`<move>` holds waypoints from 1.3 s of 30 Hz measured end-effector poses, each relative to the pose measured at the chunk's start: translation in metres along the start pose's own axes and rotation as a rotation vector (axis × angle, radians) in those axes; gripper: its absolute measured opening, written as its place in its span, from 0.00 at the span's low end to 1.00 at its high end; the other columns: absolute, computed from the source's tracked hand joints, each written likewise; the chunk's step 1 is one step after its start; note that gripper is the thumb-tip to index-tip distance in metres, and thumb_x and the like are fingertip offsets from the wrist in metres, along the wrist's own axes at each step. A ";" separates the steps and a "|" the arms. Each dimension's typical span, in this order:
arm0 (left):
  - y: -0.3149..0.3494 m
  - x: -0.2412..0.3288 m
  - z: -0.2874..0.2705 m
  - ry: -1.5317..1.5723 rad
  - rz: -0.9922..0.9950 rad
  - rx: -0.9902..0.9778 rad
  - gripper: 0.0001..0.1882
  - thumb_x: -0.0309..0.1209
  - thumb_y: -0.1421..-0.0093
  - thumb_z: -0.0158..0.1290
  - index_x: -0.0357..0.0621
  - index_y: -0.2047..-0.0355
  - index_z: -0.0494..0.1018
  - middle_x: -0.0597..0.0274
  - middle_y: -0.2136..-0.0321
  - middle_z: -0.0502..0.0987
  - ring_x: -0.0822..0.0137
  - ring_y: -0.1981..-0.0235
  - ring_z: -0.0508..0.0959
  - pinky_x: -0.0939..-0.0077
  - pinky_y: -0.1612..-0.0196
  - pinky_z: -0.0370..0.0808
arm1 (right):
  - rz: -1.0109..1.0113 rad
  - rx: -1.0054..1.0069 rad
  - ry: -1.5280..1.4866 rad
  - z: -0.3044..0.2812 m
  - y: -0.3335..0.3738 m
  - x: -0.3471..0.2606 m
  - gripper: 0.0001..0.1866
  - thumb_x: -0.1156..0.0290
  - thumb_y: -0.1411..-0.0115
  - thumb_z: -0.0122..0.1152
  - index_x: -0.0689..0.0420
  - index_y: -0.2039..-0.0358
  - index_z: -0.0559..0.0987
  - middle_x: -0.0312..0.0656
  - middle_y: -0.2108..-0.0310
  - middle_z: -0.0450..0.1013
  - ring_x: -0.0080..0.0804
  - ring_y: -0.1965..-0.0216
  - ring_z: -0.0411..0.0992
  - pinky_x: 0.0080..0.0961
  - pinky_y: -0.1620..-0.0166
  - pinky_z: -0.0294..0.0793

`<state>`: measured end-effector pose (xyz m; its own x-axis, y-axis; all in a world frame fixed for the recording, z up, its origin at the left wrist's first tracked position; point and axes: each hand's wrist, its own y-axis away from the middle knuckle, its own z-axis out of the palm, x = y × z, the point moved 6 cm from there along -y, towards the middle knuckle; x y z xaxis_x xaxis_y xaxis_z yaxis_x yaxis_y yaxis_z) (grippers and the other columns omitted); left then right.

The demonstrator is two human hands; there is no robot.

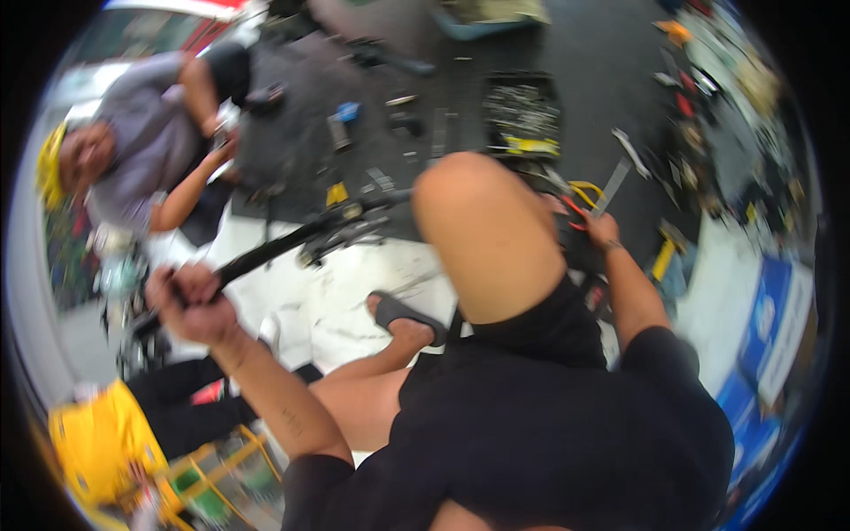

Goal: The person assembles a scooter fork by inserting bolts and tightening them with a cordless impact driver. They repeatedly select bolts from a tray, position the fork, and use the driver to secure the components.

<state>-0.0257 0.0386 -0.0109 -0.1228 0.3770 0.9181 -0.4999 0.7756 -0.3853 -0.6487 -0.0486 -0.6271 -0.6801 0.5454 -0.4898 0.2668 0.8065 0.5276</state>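
My left hand (pixel 197 305) is closed around the end of a long black bar (pixel 274 252) at the left. The bar slants up toward my raised knee, with a metal mechanism (pixel 341 226) around its far part; its far end meets the knee. Beyond the knee, my right hand (pixel 605 232) is low by the dark mat, its fingers closed at an orange-handled tool (pixel 575 212). Blur and the knee hide part of that grip and the tool's kind. A metal ruler-like strip (pixel 613 188) and a yellow handle (pixel 584 190) lie beside this hand.
A black tray of small metal parts (pixel 522 106) sits on the dark mat (pixel 593 88). A yellow-handled hammer (pixel 664 252) and mixed tools line the right, near blue-and-white boxes (pixel 766 327). A co-worker (pixel 146 133) crouches at left, holding something small; a yellow shirt (pixel 102 438) shows lower left.
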 end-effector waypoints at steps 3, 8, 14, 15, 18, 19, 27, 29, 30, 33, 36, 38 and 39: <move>0.025 0.001 0.004 0.012 0.017 0.112 0.17 0.43 0.26 0.47 0.43 0.65 0.71 0.71 0.85 0.56 0.75 0.84 0.56 0.76 0.79 0.57 | -0.009 -0.010 0.250 0.018 -0.035 -0.009 0.34 0.41 0.38 0.61 0.67 0.61 0.85 0.61 0.56 0.81 0.57 0.50 0.79 0.46 0.49 0.78; 0.046 0.021 0.043 0.047 0.208 -0.058 0.22 0.42 0.25 0.46 0.42 0.75 0.64 0.68 0.87 0.56 0.74 0.87 0.58 0.75 0.81 0.59 | -0.009 -0.382 0.220 0.003 -0.038 -0.034 0.19 0.60 0.36 0.51 0.63 0.67 0.83 0.49 0.70 0.79 0.43 0.71 0.79 0.41 0.69 0.77; -0.006 0.038 0.035 -0.014 0.102 0.243 0.23 0.43 0.28 0.53 0.42 0.77 0.66 0.68 0.88 0.58 0.75 0.89 0.58 0.76 0.83 0.57 | 0.110 -0.145 -0.670 -0.122 0.040 -0.084 0.19 0.57 0.33 0.48 0.59 0.72 0.76 0.36 0.82 0.68 0.27 0.85 0.65 0.31 0.82 0.62; -0.010 0.045 0.034 -0.047 0.096 0.245 0.23 0.45 0.28 0.53 0.43 0.75 0.66 0.69 0.88 0.57 0.75 0.89 0.57 0.76 0.83 0.56 | 0.062 -0.152 -0.611 -0.146 0.059 -0.099 0.20 0.57 0.32 0.47 0.60 0.72 0.77 0.36 0.81 0.68 0.26 0.84 0.65 0.31 0.82 0.61; -0.019 0.061 0.028 -0.040 0.061 0.321 0.23 0.46 0.29 0.55 0.43 0.75 0.67 0.70 0.88 0.58 0.74 0.89 0.57 0.75 0.83 0.57 | -0.414 0.068 -0.332 -0.219 0.123 -0.180 0.24 0.60 0.29 0.41 0.66 0.70 0.77 0.40 0.80 0.69 0.31 0.79 0.67 0.33 0.74 0.65; -0.022 0.068 0.027 -0.030 0.060 0.308 0.23 0.46 0.30 0.55 0.43 0.75 0.67 0.69 0.88 0.58 0.74 0.89 0.57 0.74 0.82 0.56 | -0.665 0.254 -0.082 -0.244 0.150 -0.218 0.23 0.60 0.28 0.42 0.68 0.66 0.78 0.43 0.79 0.69 0.39 0.76 0.68 0.36 0.69 0.67; -0.016 0.208 -0.070 0.026 0.198 0.229 0.25 0.52 0.29 0.53 0.51 0.79 0.69 0.73 0.86 0.55 0.75 0.86 0.54 0.76 0.80 0.50 | -0.823 0.295 -0.529 -0.274 0.294 -0.353 0.22 0.57 0.28 0.54 0.66 0.51 0.80 0.43 0.76 0.73 0.26 0.73 0.69 0.29 0.65 0.72; -0.012 0.251 -0.093 0.046 0.238 0.195 0.25 0.50 0.29 0.51 0.49 0.78 0.69 0.74 0.87 0.54 0.75 0.86 0.52 0.75 0.80 0.50 | -0.840 0.183 -0.522 -0.241 0.288 -0.383 0.24 0.53 0.28 0.55 0.67 0.56 0.81 0.43 0.77 0.72 0.26 0.74 0.69 0.30 0.66 0.72; -0.013 0.273 -0.102 0.071 0.242 0.200 0.24 0.49 0.28 0.50 0.47 0.77 0.69 0.73 0.87 0.54 0.74 0.87 0.52 0.76 0.80 0.51 | -0.813 0.040 -0.518 -0.217 0.281 -0.392 0.25 0.53 0.28 0.55 0.67 0.59 0.81 0.45 0.78 0.72 0.26 0.75 0.68 0.31 0.66 0.71; -0.028 0.325 -0.119 0.070 0.247 0.204 0.22 0.45 0.27 0.50 0.45 0.76 0.67 0.72 0.87 0.54 0.74 0.86 0.54 0.75 0.79 0.54 | -0.560 -0.273 -0.515 -0.137 0.264 -0.390 0.26 0.52 0.30 0.54 0.69 0.65 0.81 0.53 0.78 0.72 0.36 0.75 0.73 0.36 0.65 0.73; -0.044 0.359 -0.125 -0.001 0.248 0.148 0.21 0.43 0.28 0.51 0.44 0.76 0.66 0.71 0.86 0.54 0.73 0.85 0.54 0.75 0.79 0.55 | -0.657 -0.225 -0.253 -0.109 0.259 -0.378 0.24 0.56 0.35 0.55 0.70 0.69 0.81 0.59 0.76 0.75 0.54 0.70 0.76 0.43 0.61 0.75; -0.055 0.364 -0.124 -0.023 0.159 0.077 0.19 0.40 0.29 0.54 0.45 0.75 0.66 0.71 0.86 0.55 0.73 0.85 0.54 0.75 0.77 0.56 | -0.700 -0.358 -0.221 -0.094 0.265 -0.374 0.23 0.58 0.37 0.56 0.70 0.70 0.81 0.62 0.74 0.76 0.60 0.68 0.77 0.46 0.59 0.76; -0.058 0.363 -0.122 -0.024 0.124 0.055 0.19 0.40 0.30 0.54 0.44 0.75 0.66 0.70 0.86 0.55 0.73 0.85 0.55 0.76 0.76 0.56 | -0.713 -0.413 -0.211 -0.089 0.268 -0.374 0.22 0.58 0.38 0.56 0.69 0.70 0.82 0.62 0.73 0.77 0.60 0.67 0.78 0.47 0.58 0.76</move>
<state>0.0635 0.1926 0.3338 -0.2068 0.4550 0.8662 -0.5257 0.6950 -0.4906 -0.3836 -0.0568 -0.2403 -0.4383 0.0030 -0.8988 -0.4751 0.8481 0.2345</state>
